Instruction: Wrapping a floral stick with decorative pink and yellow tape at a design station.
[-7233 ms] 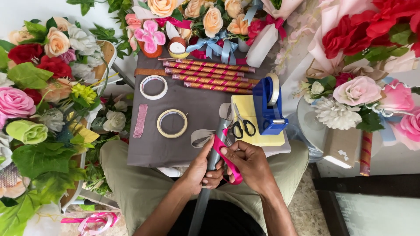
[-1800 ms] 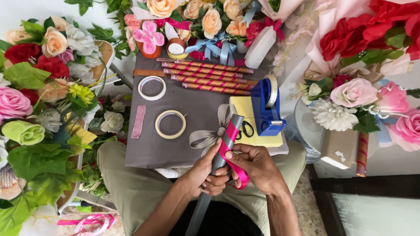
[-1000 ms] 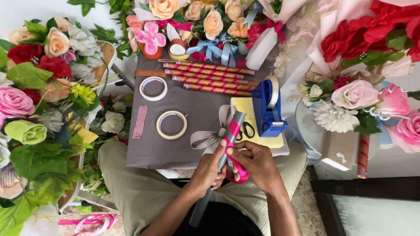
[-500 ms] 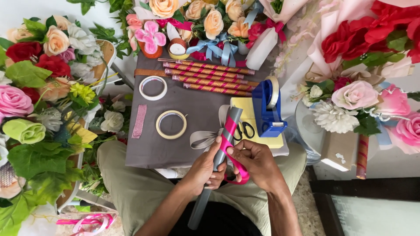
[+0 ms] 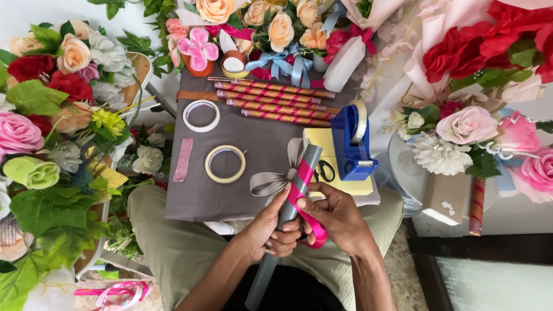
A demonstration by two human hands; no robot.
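A long grey stick [image 5: 275, 249] slants from my lap up over the front edge of the grey board [image 5: 201, 198]. My left hand [image 5: 268, 227] grips it around the middle. A bright pink ribbon [image 5: 302, 194] spirals around the stick's upper part. My right hand [image 5: 337, 216] pinches the ribbon's loose loop just to the right of the stick. A grey ribbon bow [image 5: 271, 181] lies on the board right behind the stick.
On the board lie two tape rolls [image 5: 225, 163], a pink glitter strip [image 5: 184, 159], several gold-and-pink wrapped sticks [image 5: 276, 102], a blue tape dispenser [image 5: 351, 143] and scissors [image 5: 326, 171] on a yellow pad. Artificial flower bouquets [image 5: 52, 109] crowd the left, back and right.
The pink ribbon has been wound further along the grey stick. The stick's tip has shifted slightly over the board. Both hands stay closed around it in my lap.
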